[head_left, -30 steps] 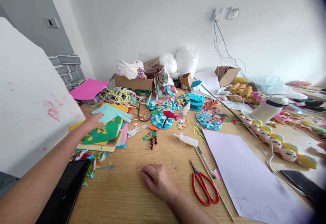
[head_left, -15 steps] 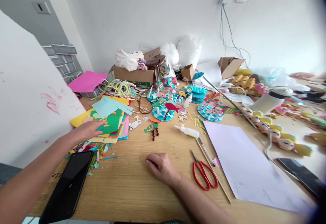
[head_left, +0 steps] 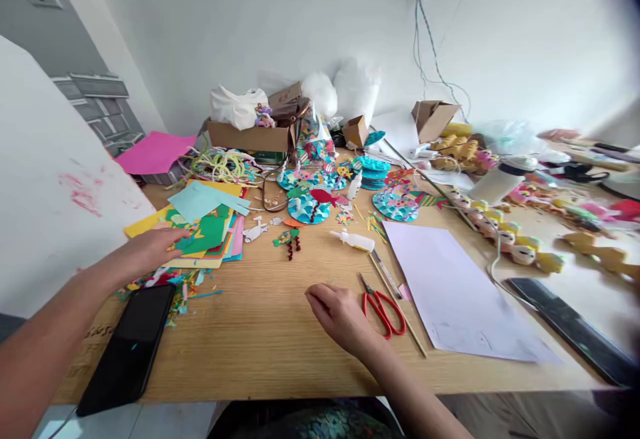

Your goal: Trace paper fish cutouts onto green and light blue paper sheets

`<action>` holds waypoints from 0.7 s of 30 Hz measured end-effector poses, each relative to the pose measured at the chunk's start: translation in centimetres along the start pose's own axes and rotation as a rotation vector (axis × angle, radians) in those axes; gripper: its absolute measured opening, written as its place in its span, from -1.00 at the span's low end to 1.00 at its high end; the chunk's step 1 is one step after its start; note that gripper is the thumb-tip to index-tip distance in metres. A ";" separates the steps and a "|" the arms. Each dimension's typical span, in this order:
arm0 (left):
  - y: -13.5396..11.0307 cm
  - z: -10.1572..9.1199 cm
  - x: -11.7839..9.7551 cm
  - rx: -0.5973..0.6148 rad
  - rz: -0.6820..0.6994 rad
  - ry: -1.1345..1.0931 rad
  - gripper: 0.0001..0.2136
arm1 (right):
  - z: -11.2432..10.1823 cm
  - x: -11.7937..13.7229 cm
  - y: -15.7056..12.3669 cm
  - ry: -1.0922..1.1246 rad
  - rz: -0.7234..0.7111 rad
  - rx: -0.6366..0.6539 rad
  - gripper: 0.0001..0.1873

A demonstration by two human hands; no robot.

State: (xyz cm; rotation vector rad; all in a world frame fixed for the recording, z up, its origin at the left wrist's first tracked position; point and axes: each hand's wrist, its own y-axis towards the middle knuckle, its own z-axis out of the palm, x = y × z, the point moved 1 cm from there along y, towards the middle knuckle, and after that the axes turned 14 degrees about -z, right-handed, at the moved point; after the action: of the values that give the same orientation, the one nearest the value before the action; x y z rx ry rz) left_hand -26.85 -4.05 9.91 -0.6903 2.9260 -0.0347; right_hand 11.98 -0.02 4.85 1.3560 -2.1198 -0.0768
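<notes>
Pale wall point(head_left: 250, 19) rises beyond a wooden table point(head_left: 240, 352). At left, the left hand point(head_left: 150, 251) reaches over a green sheet point(head_left: 209, 232) on stacked coloured paper point(head_left: 237, 238); I cannot tell whether it grips any. The right hand point(head_left: 337, 312), loosely closed, is just left of red-handled scissors point(head_left: 371, 291). Farther right lies white paper point(head_left: 440, 286).

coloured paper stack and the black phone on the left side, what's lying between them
In the head view, a spread of small paper scraps lies between the coloured paper stack and the black phone.
</notes>
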 end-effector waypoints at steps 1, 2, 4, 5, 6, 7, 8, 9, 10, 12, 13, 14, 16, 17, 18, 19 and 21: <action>0.3 -0.2 1.1 0.026 -0.040 0.036 -0.68 | -0.1 -0.2 -0.3 0.007 0.013 0.003 -0.75; 0.6 -0.4 2.1 0.047 -0.079 0.071 -0.66 | -0.1 -0.3 -0.5 0.015 0.020 0.004 -0.76; 0.8 -0.5 3.4 0.081 -0.136 0.127 -0.63 | 0.1 -0.4 -0.6 0.031 0.022 0.010 -0.78; 0.8 -0.4 3.8 0.091 -0.154 0.147 -0.61 | 0.2 -0.4 -0.5 0.037 0.019 0.016 -0.78; 0.8 -0.2 4.0 0.100 -0.162 0.163 -0.61 | 0.3 -0.4 -0.5 0.040 0.016 0.027 -0.78; 0.8 0.0 4.1 0.109 -0.165 0.175 -0.60 | 0.4 -0.3 -0.3 0.039 0.014 0.044 -0.78; 0.8 0.3 4.2 0.114 -0.164 0.184 -0.60 | 0.6 -0.2 -0.2 0.036 0.014 0.064 -0.78; 0.9 0.7 4.2 0.116 -0.164 0.191 -0.59 | 0.6 0.0 0.0 0.030 0.015 0.088 -0.78; 1.0 1.1 4.2 0.113 -0.166 0.196 -0.58 | 0.7 0.1 0.2 0.024 0.015 0.111 -0.77; 1.1 1.9 4.4 0.099 -0.162 0.196 -0.56 | 0.8 0.3 0.8 0.013 0.005 0.156 -0.77; 1.2 2.3 4.4 0.089 -0.155 0.191 -0.56 | 0.8 0.4 1.2 0.003 -0.005 0.176 -0.77; 1.3 2.7 4.5 0.080 -0.144 0.182 -0.56 | 0.7 0.5 1.6 -0.011 -0.019 0.195 -0.77; 1.3 3.3 4.5 0.061 -0.118 0.157 -0.56 | 0.5 0.7 2.7 -0.051 -0.054 0.235 -0.77; 1.3 3.5 4.5 0.050 -0.109 0.143 -0.57 | 0.4 0.9 3.3 -0.076 -0.073 0.255 -0.77; 1.3 3.6 4.5 0.041 -0.103 0.127 -0.58 | 0.3 1.0 4.0 -0.101 -0.093 0.272 -0.77; 1.3 3.6 4.4 0.032 -0.100 0.109 -0.60 | 0.3 1.2 4.6 -0.123 -0.114 0.286 -0.78; 1.4 3.4 4.5 0.013 -0.117 0.071 -0.64 | 0.3 1.7 5.7 -0.153 -0.151 0.304 -0.79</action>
State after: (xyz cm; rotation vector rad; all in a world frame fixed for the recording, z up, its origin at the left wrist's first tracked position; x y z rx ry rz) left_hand -30.97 -4.73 5.90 -0.8749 2.9459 -0.0917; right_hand 6.75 1.18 7.45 1.7361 -2.2186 0.0873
